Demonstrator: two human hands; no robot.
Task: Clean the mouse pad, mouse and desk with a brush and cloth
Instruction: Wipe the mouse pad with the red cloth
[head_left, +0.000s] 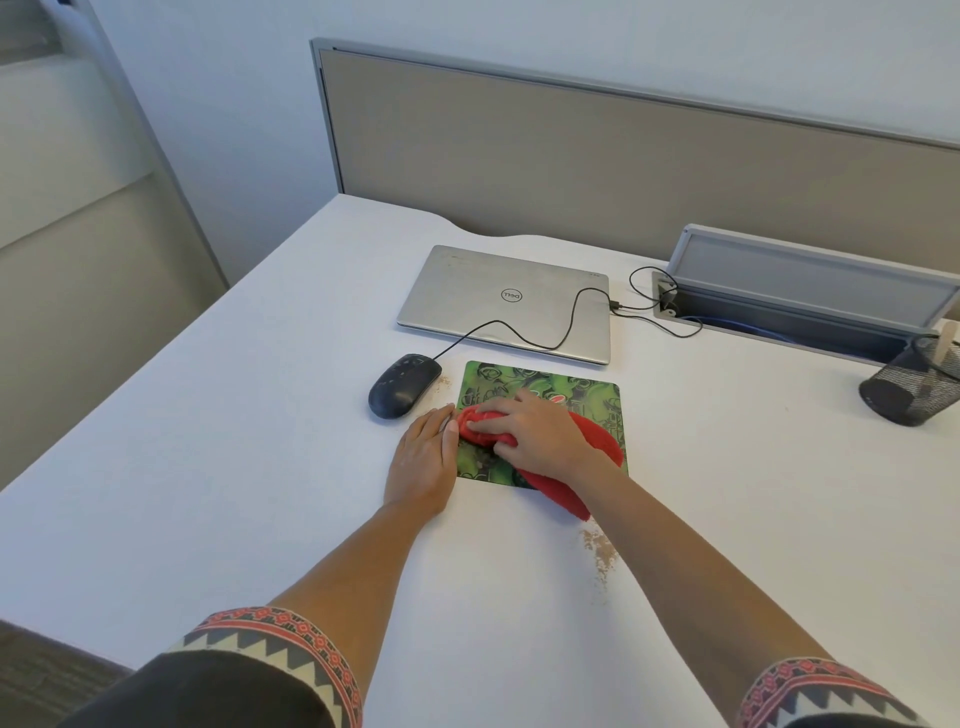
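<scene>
Patterned red-and-grey sleeve cuffs (270, 639) sit at the tabletop's (234, 415) near edge. Left hand (422, 462) lies flat, fingers straight, on the tabletop against the left edge of the green printed rectangular mouse pad (545, 382). Right hand (530, 431) grips a bunched red cloth (597, 441) on the pad's near half; cloth tail hangs over the pad's near edge. Black wired mouse (402, 385) is just left of the pad's far-left corner. Brown crumbs (600, 551) lie nr the cloth tail, a few more by the mouse. Closed silver laptop (498, 301) w/ "DELL" logo sits beyond the pad. Pad print not readable. Black mesh pen cup (909, 389) is toward the right edge. Left half of the tabletop is open room.
</scene>
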